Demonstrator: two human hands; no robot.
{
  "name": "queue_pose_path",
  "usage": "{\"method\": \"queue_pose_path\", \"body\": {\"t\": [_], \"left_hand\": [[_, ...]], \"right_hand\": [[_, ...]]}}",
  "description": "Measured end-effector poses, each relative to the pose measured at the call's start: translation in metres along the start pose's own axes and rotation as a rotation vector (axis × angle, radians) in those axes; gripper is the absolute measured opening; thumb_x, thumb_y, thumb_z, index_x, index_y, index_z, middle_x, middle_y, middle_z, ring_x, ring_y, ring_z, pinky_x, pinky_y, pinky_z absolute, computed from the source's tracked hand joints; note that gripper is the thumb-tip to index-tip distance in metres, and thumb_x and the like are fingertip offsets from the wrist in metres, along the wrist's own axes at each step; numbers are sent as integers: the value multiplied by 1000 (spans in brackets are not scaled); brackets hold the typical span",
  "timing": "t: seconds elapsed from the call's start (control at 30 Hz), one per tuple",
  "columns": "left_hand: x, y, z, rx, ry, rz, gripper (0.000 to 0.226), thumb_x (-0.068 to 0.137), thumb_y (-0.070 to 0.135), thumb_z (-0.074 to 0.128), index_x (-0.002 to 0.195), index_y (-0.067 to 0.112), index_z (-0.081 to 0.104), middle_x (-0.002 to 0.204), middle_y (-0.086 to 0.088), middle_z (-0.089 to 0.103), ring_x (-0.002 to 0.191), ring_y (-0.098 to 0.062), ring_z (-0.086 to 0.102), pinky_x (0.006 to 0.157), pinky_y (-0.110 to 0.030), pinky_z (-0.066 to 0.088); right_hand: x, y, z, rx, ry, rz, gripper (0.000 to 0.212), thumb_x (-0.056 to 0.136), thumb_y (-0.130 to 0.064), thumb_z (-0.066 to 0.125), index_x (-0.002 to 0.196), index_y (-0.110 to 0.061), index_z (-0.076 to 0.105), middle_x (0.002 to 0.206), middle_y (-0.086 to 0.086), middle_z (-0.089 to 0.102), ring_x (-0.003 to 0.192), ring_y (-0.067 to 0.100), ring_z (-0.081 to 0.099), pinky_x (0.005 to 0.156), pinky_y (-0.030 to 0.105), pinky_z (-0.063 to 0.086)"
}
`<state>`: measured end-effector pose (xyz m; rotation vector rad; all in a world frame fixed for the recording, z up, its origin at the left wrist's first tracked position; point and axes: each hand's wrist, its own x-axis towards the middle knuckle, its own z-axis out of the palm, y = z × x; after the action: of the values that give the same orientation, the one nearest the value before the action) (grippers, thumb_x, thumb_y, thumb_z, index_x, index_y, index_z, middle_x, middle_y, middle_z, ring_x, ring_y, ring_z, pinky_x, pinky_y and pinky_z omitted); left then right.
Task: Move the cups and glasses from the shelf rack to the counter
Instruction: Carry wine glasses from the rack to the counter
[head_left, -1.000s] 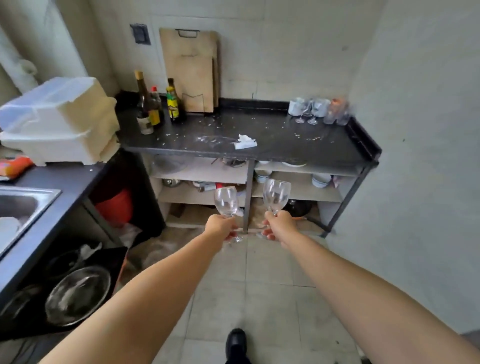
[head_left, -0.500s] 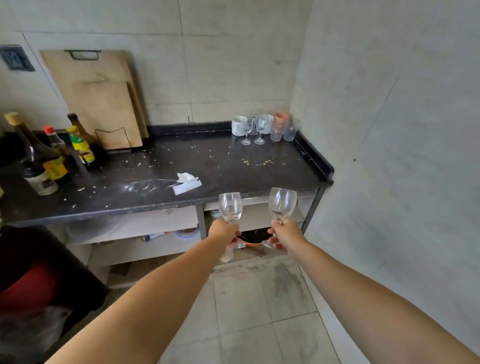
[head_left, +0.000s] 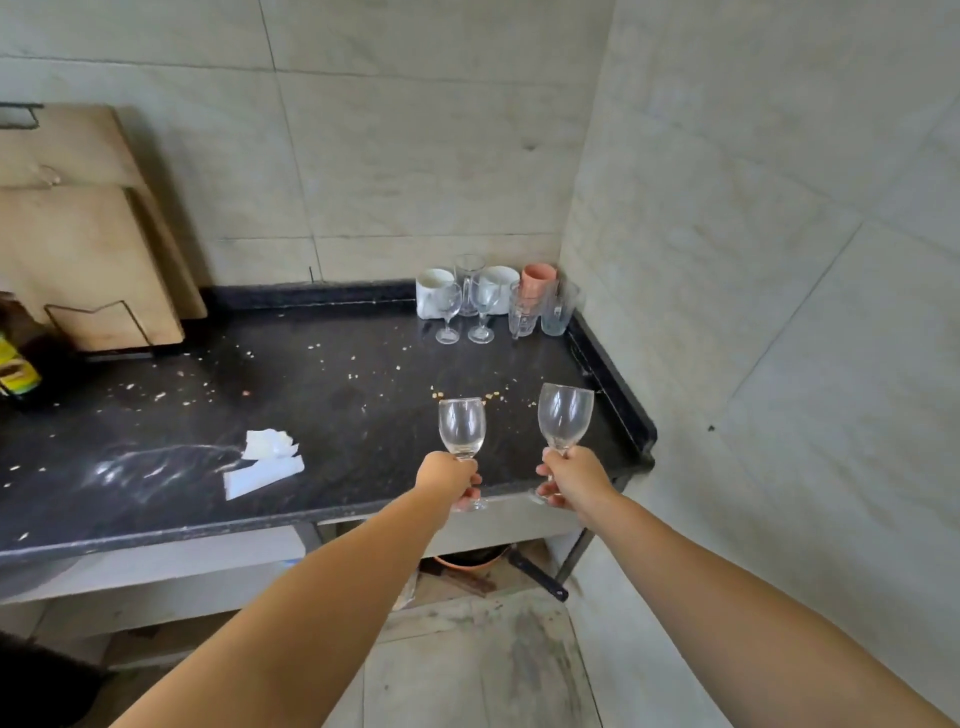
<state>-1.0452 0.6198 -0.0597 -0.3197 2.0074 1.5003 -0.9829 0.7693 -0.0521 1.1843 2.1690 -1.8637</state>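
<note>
My left hand (head_left: 450, 478) grips the stem of a clear wine glass (head_left: 462, 427), held upright over the front edge of the black counter (head_left: 337, 395). My right hand (head_left: 574, 478) holds a second, slightly larger wine glass (head_left: 565, 419) by its stem, also upright, near the counter's right front corner. At the back right corner stands a cluster of moved ware: two small wine glasses (head_left: 448, 312), white mugs (head_left: 432, 291), a pink cup (head_left: 538, 278) and clear tumblers (head_left: 558, 312). The shelf rack (head_left: 156, 571) under the counter is mostly hidden.
Wooden cutting boards (head_left: 88, 249) lean on the wall at the back left, with a sauce bottle (head_left: 15, 364) beside them. A crumpled white paper (head_left: 262, 462) lies near the counter's front. Crumbs dot the top. A tiled wall closes the right side. An orange basin (head_left: 467, 564) sits below.
The view has closed in on the counter and turned right. Both hands have risen with their glasses from shelf height to above the counter's front edge.
</note>
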Motion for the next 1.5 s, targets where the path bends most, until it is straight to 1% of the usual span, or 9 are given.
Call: {"method": "queue_pose_path", "body": {"t": [0.2,0.33,0.47,0.57,0.67,0.8,0.97,1.17,1.5], "left_hand": [[60,33,43,-7,-37,-38,15,93,6,55,107,0,60,75,-7,61,55,-15,51,57,-23,53],[110,58,64,26,-29,-7,7,93,8,56,87,6,59,77,-7,59,58,-13,55,58,-19,52],[159,87,78,13,-97,1,9,91,8,58,83,8,60,69,-4,54,60,-11,54,54,-15,53],[195,111,85,-19,-142,-7,20,91,6,58,72,13,58,69,-5,53,66,-16,52,74,-30,58],[231,131,91,-21,-147,-24,14,89,5,60,77,10,61,72,-6,56,80,-22,54,95,-45,54],[269,148,101,-94,-170,-43,12,89,0,58,98,8,60,82,-4,57,91,-21,54,88,-40,55],[310,155,119,-99,-179,-3,9,91,6,58,89,15,61,84,0,61,79,-13,59,81,-31,55],[340,156,141,-143,-138,-10,18,91,12,58,77,23,60,80,1,61,80,-14,60,94,-41,53],[347,151,151,-71,-144,64,25,86,13,60,65,25,55,79,-8,56,79,-17,49,77,-33,44]], "right_hand": [[75,-19,-29,-56,40,21,23,97,-21,47,110,-5,58,86,4,62,55,11,54,46,21,44],[132,-32,-37,-69,72,-12,13,96,-21,48,95,-11,57,72,4,51,60,13,50,51,23,43],[184,-49,-37,-30,105,-22,16,95,-21,51,105,-12,59,81,3,57,72,16,55,69,32,49],[217,-68,-35,-14,140,-12,22,95,-22,52,111,-9,60,98,8,60,85,19,59,85,39,53],[252,-83,-33,11,141,-19,28,96,-21,51,116,-3,59,99,12,61,87,22,61,83,37,50],[296,-91,-30,66,159,4,29,94,-18,56,117,-1,60,98,13,62,89,21,63,88,35,51],[348,-94,-23,95,164,56,29,91,-15,61,118,-6,62,97,5,63,92,19,62,99,44,50],[383,-90,-18,147,129,56,25,91,-13,59,116,-7,62,100,4,63,88,14,60,98,40,48],[403,-78,-14,160,157,62,16,91,-14,58,104,-21,64,97,1,66,96,19,62,99,48,49]]}}
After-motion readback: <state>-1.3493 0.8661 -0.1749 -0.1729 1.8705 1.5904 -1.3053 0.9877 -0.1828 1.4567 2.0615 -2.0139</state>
